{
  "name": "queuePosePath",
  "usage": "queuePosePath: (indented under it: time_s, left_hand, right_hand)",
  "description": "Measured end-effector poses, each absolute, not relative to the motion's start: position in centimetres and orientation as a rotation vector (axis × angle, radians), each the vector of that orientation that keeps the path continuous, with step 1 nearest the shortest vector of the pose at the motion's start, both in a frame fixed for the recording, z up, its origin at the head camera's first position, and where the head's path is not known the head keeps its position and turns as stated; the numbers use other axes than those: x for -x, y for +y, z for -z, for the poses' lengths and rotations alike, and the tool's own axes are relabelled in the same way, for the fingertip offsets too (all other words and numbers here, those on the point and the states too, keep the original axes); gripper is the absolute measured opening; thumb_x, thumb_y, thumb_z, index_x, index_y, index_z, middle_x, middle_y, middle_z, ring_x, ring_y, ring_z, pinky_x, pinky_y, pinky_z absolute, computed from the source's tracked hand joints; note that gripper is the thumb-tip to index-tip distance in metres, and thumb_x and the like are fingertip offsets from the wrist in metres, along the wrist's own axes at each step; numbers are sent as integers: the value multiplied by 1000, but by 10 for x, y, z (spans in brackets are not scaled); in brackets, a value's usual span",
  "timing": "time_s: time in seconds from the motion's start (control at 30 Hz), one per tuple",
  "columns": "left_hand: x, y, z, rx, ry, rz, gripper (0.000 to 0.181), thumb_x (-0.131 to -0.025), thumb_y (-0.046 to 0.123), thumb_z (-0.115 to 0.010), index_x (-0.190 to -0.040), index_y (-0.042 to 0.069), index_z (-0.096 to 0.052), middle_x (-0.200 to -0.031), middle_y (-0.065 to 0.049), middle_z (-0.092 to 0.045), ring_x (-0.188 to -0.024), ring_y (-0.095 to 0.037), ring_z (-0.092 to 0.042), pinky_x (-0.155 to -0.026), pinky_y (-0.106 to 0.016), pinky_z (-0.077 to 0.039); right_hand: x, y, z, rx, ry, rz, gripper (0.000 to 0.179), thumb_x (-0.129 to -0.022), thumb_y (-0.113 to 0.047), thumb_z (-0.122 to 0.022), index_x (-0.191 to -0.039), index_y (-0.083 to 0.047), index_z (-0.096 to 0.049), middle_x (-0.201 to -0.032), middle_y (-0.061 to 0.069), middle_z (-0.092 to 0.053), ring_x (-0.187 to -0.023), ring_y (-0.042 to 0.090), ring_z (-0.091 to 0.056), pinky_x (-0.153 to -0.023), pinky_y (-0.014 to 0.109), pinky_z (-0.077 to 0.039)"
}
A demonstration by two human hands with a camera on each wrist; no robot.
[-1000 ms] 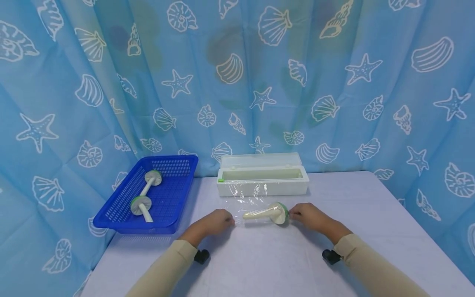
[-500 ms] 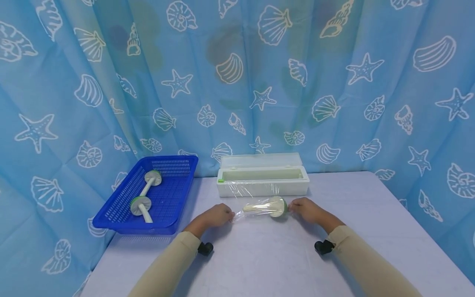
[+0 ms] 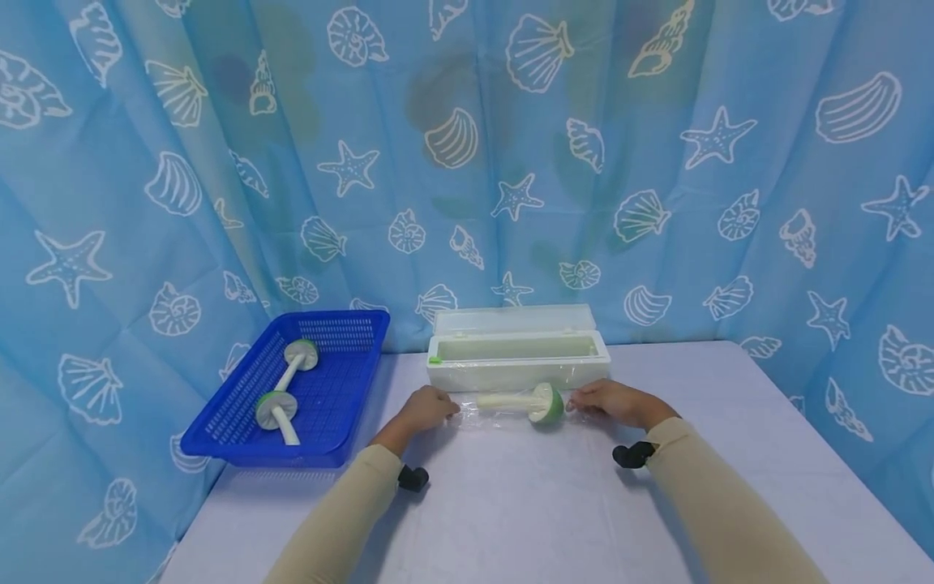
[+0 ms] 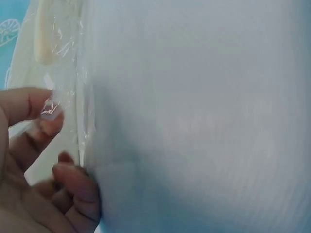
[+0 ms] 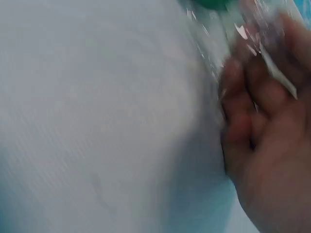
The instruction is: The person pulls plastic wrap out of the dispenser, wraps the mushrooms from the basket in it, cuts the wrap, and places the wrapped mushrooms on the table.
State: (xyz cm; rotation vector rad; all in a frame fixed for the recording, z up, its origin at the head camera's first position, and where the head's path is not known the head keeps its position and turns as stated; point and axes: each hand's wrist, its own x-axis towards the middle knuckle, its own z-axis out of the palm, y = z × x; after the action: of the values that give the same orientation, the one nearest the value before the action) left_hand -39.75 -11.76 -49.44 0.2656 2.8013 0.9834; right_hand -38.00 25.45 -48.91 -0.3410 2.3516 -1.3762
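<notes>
In the head view a mushroom [image 3: 547,405] with a green cap and pale stem lies on its side, stem to the left, overlaid by clear cling film [image 3: 503,418]. My left hand [image 3: 426,408] pinches the film's left end between thumb and finger; the left wrist view shows crinkled film [image 4: 51,109] at those fingertips and the pale stem end [image 4: 43,48] beyond. Beside the cap, my right hand [image 3: 616,403] grips the film's right end. Shiny film [image 5: 243,34] bunches at its fingers in the right wrist view.
Close behind stands a long white box [image 3: 518,375], its translucent lid [image 3: 514,319] raised, a green tab at its left front. At left, a blue basket [image 3: 350,405] holds two more mushrooms [image 3: 276,410]. A shell-patterned curtain [image 3: 467,203] hangs behind the white-covered table [image 3: 540,503].
Both hands have moved slightly away from the body toward the white box, carrying the film. The mushroom has shifted with it and its cap has turned, showing more green.
</notes>
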Motion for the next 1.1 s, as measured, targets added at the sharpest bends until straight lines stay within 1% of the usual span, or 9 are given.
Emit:
queuePosePath:
  time_s: [0.17,0.23,0.37,0.53,0.63,0.73,0.87,1.03,1.1]
  left_hand:
    - [396,-114,493,-205,2795,-1232,20,-80,22,-69,-67,7,-67,-66,-1,-58,-63,-17,-49,-57,-29,-40]
    - [396,-111,491,-197,2772,-1315,19,-78,21,-69,-65,7,-66,-64,-1,-57,-61,-17,-48,-55,-29,-38]
    - [398,-107,490,-155,2737,-1410,19,-77,17,-69,-61,7,-65,-59,1,-54,-56,-16,-44,-50,-28,-35]
    - [399,-108,493,-109,2750,-1435,18,-76,13,-71,-64,5,-60,-62,-2,-52,-59,-18,-46,-51,-28,-38]
    - [401,-109,495,-41,2750,-1427,21,-78,13,-74,-83,-2,-60,-78,-9,-57,-71,-22,-51,-61,-33,-45]
    - [403,-112,497,37,2734,-1426,41,-78,13,-78,-106,-8,-56,-98,-16,-59,-85,-28,-55,-74,-40,-48]
    - [404,-114,497,82,2694,-1426,54,-77,15,-82,-116,-8,-52,-100,-16,-60,-84,-28,-58,-75,-39,-50]
    - [401,-119,498,-44,2606,-1478,25,-80,17,-81,-91,3,-64,-78,-5,-62,-63,-16,-53,-57,-27,-44]
    - [401,-122,497,-107,2561,-1508,19,-83,18,-79,-79,8,-62,-73,-1,-61,-60,-14,-49,-54,-25,-41]
  right_hand:
    - [382,235,492,142,2587,1338,29,-97,-20,-52,-74,-3,-59,-70,5,-52,-70,21,-50,-71,37,-42]
    - [382,228,493,13,2676,1322,25,-94,-21,-55,-80,-1,-63,-83,11,-60,-84,28,-55,-82,45,-44]
    - [380,221,492,-237,2746,1293,30,-91,-29,-63,-95,1,-65,-121,21,-58,-117,39,-49,-102,59,-32]
    - [375,216,492,-425,2849,1270,32,-86,-33,-73,-81,-3,-62,-109,24,-55,-100,38,-51,-85,51,-42]
    - [373,211,495,-463,2929,1280,34,-83,-34,-77,-75,-6,-60,-100,19,-49,-88,33,-47,-72,43,-39]
    - [373,208,499,-415,2941,1322,32,-84,-33,-76,-78,-6,-60,-94,16,-51,-84,30,-48,-69,39,-39]
    - [374,213,505,-372,2928,1397,33,-86,-30,-74,-87,-2,-57,-85,11,-56,-80,27,-50,-68,37,-41]
    - [373,218,509,-508,2795,1592,57,-85,-28,-77,-119,5,-45,-105,18,-52,-90,30,-51,-74,39,-44]
    - [373,219,510,-555,2714,1675,61,-84,-27,-78,-124,5,-46,-107,18,-55,-88,26,-56,-72,36,-48]
